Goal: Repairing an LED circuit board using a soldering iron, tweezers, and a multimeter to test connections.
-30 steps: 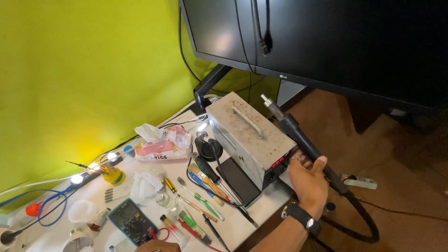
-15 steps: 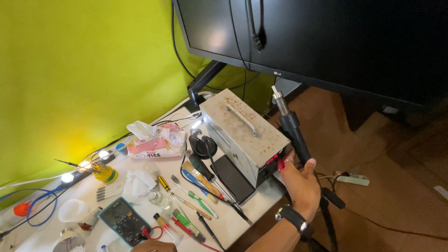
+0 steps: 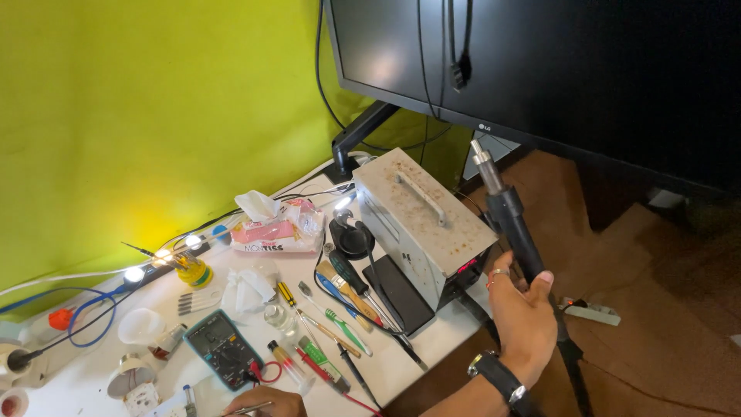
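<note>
Standing beside the white worktop (image 3: pixel 432 351), I look first at the containers along its left end. A white plastic cup (image 3: pixel 140 326) sits near the left edge; whether it holds anything I cannot tell. Past it, toward the green wall, a small yellow pot (image 3: pixel 192 272) has a thin tool sticking out of it. A soft pack of tissues (image 3: pixel 275 229) lies toward the back edge, one sheet pulled up from its opening. At the front left corner stands a small round tub (image 3: pixel 131 382), its contents too blurred to read.

The right hand (image 3: pixel 523 313), a watch on its wrist, is closed around the black handle of a hot-air wand (image 3: pixel 508 220). The wand is held off the right edge of the worktop, tilted slightly, metal nozzle pointing up toward the dark monitor (image 3: pixel 556 69). It stands just beside the grey metal station box (image 3: pixel 423 216), which sits on the right end of the worktop.

The left hand (image 3: pixel 262 401) shows only partly at the front edge, fingers curled on a thin metal tool (image 3: pixel 251 407), next to the green multimeter (image 3: pixel 222 347). Screwdrivers, a brush and tweezers lie scattered between the multimeter and the box.
</note>
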